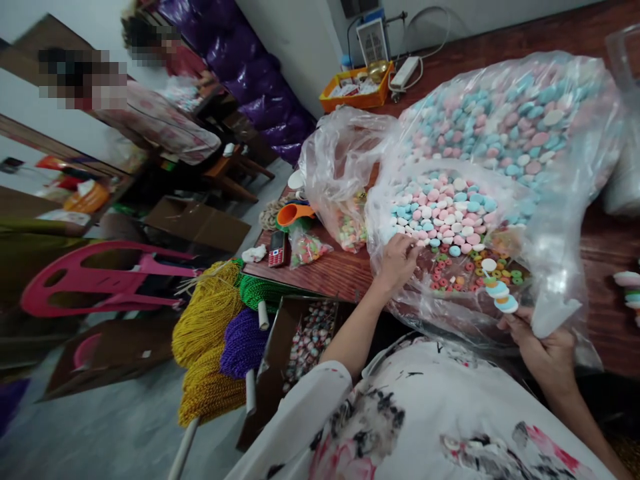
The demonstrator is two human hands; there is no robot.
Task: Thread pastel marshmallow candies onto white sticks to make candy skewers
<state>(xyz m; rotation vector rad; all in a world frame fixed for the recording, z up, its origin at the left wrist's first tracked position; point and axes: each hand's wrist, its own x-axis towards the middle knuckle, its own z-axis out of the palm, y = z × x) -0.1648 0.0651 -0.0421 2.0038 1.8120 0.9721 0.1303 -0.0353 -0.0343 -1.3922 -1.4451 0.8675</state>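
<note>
Pinches a strand of discs [499, 291] in right hand [543, 345], near right.
Shows white, pale blue and orange, stacked; has left hand [397, 262] at pastel pieces [450, 210], cannot tell if grasping.

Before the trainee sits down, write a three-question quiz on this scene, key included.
1. Multiple choice: what colour is the scoop behind the keypad phone: (a) purple, (b) orange or (c) white?
2. True or false: the left hand is nearer to the loose pastel discs than to the keypad phone.
3. Fill in: the short row of coloured pieces is held in the ____.

Key: 1. (b). 2. True. 3. right hand.
</note>
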